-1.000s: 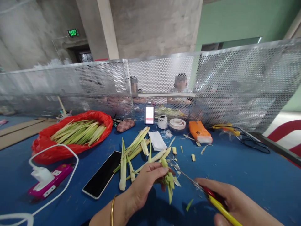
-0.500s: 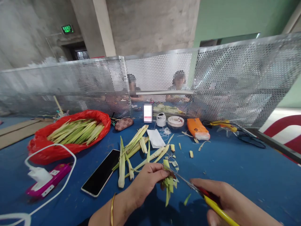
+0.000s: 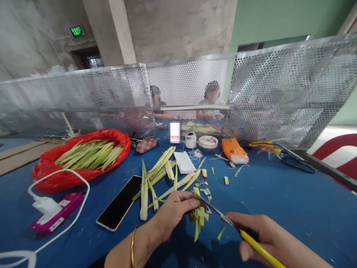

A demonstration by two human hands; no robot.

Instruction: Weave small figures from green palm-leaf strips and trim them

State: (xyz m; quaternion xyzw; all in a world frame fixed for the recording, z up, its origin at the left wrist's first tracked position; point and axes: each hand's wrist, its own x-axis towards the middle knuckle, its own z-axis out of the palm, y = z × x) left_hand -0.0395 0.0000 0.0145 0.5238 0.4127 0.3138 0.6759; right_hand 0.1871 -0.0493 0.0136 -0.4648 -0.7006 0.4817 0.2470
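My left hand [image 3: 178, 206] is closed around a small woven piece of pale green leaf strips [image 3: 199, 216], pinched between thumb and fingers, with loose strip ends hanging below. My right hand [image 3: 259, 232] grips thin metal pliers with a yellow handle [image 3: 258, 247]. Their long, narrow jaws [image 3: 210, 207] reach left to the top of the woven piece, beside my left thumb. Whether the tips grip a strip cannot be made out. Just beyond my left hand lie long pale leaf sheaths [image 3: 144, 197]. Small cut scraps [image 3: 206, 191] are scattered past the woven piece.
To the left are a red plastic bag [image 3: 44, 176] of leaves, a phone [image 3: 119, 204] and a purple power strip [image 3: 58, 214] with a white cable. Along the back stand a thread spool [image 3: 190, 140], a tape roll [image 3: 208, 142], an orange tissue pack [image 3: 234, 149] and a perforated metal screen [image 3: 186, 80].
The view has tilted slightly. My right fingers have shifted a little on the pliers, with less of the red showing. The woven piece stays in my left hand.
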